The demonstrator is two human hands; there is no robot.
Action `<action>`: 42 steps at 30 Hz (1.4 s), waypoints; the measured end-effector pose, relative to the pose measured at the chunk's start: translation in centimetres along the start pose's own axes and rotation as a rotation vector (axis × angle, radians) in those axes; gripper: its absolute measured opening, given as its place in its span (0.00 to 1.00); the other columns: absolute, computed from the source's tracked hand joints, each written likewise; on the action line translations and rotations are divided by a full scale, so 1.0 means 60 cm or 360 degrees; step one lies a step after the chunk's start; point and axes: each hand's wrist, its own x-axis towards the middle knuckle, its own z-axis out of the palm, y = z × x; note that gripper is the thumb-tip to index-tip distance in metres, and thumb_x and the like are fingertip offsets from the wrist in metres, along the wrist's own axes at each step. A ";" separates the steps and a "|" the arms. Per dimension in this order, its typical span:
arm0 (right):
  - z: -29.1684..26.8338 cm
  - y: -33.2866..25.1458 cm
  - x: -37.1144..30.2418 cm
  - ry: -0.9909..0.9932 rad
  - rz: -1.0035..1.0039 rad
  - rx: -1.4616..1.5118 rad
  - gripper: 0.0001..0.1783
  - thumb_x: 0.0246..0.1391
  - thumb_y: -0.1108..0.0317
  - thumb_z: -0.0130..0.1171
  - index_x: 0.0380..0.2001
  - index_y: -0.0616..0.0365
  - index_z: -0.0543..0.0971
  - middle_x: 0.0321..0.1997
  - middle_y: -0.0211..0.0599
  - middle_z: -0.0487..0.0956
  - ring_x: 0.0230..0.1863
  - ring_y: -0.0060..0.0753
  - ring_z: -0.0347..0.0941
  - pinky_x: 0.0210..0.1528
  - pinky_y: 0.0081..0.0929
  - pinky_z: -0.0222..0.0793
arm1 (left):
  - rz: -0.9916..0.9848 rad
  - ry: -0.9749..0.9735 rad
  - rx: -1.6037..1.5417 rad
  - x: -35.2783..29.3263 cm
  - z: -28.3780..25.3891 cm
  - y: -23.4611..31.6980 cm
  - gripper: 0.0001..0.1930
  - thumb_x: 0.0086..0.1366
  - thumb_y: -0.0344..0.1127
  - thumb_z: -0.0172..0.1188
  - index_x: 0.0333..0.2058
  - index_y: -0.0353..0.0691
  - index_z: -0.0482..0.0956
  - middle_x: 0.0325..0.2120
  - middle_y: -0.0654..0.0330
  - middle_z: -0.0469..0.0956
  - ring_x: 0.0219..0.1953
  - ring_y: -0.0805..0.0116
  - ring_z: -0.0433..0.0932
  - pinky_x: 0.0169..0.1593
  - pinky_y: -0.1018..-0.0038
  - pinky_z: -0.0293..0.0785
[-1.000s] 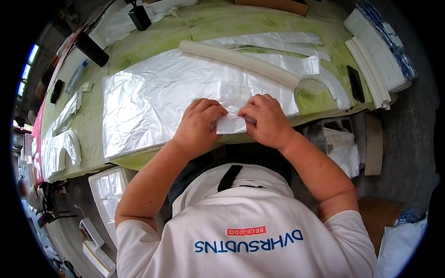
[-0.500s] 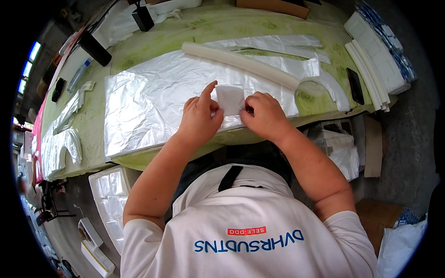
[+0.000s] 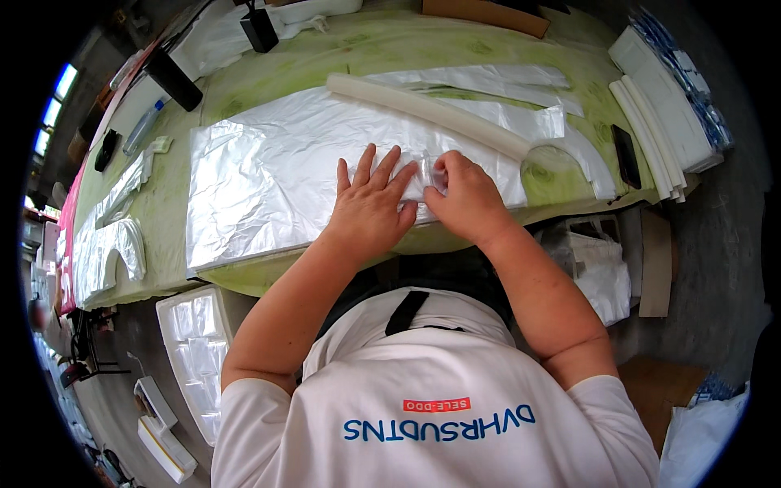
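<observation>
A large stack of shiny, translucent plastic sheets (image 3: 252,179) lies across the table in front of me. At its near right part is a small folded piece of plastic film (image 3: 426,169), partly covered by my hands. My left hand (image 3: 370,199) is open, palm down, with its fingers spread over the sheets and its index finger at the left side of the folded film. Closed in a pinch, my right hand (image 3: 468,197) grips the right side of the film. Beyond both hands, a long whitish roll (image 3: 427,114) rests slantwise on the sheets.
A green patterned cloth (image 3: 366,45) covers the table. A phone (image 3: 626,154) lies at the right, beside white rolled material (image 3: 647,134). At the left are a plastic bottle (image 3: 143,128) and a black cylinder (image 3: 173,80). A white tray of clear packets (image 3: 195,350) stands below the table edge.
My left hand has gone from fingers bent at the film's left edge to lying flat and spread. The film, earlier a plain rectangle, now shows narrower and creased between my hands.
</observation>
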 end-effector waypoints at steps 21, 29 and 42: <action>-0.009 -0.053 -0.140 -0.0466 -0.0081 0.0732 0.28 0.52 0.66 0.66 0.58 0.57 0.75 0.45 0.39 0.77 0.46 0.35 0.73 0.50 0.33 0.72 | -0.1290 -0.0089 -0.3332 -0.163 0.033 0.071 0.16 0.73 0.36 0.55 0.56 0.42 0.72 0.51 0.59 0.77 0.52 0.65 0.77 0.58 0.60 0.74; 0.034 -0.061 -0.138 -0.0441 0.0247 0.1375 0.15 0.59 0.77 0.62 0.49 0.60 0.77 0.35 0.23 0.75 0.37 0.15 0.70 0.41 0.18 0.70 | -0.1110 -0.0059 -0.3066 -0.195 0.011 0.066 0.14 0.71 0.33 0.57 0.53 0.40 0.76 0.48 0.62 0.80 0.50 0.71 0.77 0.56 0.71 0.73; 0.050 -0.061 -0.164 -0.0073 0.0261 0.1376 0.10 0.62 0.77 0.59 0.46 0.56 0.76 0.39 0.24 0.74 0.38 0.15 0.69 0.40 0.16 0.68 | -0.0779 0.0475 -0.2805 -0.227 0.064 0.046 0.13 0.65 0.21 0.62 0.43 0.42 0.70 0.50 0.61 0.74 0.46 0.75 0.76 0.50 0.77 0.75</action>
